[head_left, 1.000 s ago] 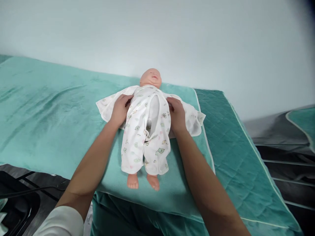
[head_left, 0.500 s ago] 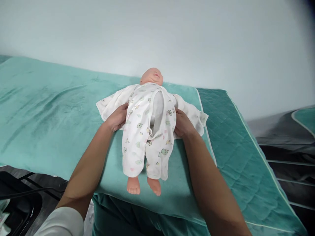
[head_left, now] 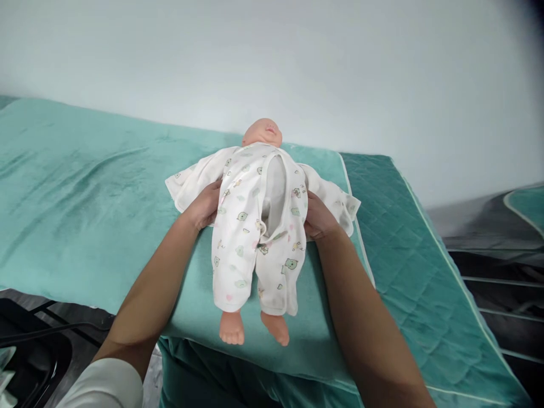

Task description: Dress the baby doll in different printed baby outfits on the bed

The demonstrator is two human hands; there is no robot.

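Observation:
A baby doll [head_left: 260, 131] in a white printed romper [head_left: 250, 226] lies on its back on a teal towel [head_left: 85, 187], head toward the wall, bare feet toward me. My left hand [head_left: 203, 205] grips the doll's torso from its left side, fingers tucked under the romper. My right hand [head_left: 317, 215] grips the other side of the torso, fingers hidden behind the cloth. The romper gapes open down the middle. Its empty sleeves lie spread out to both sides.
The towel covers a padded table with a quilted teal mat [head_left: 403, 238] at the right. A pale wall [head_left: 272, 56] stands behind. A dark bin [head_left: 25, 357] sits low at the left. Grey and teal bedding [head_left: 501, 226] lies at the far right.
Both hands slid from the doll's chest down to its sides and under it. The doll has shifted toward me, its feet nearer the towel's front edge.

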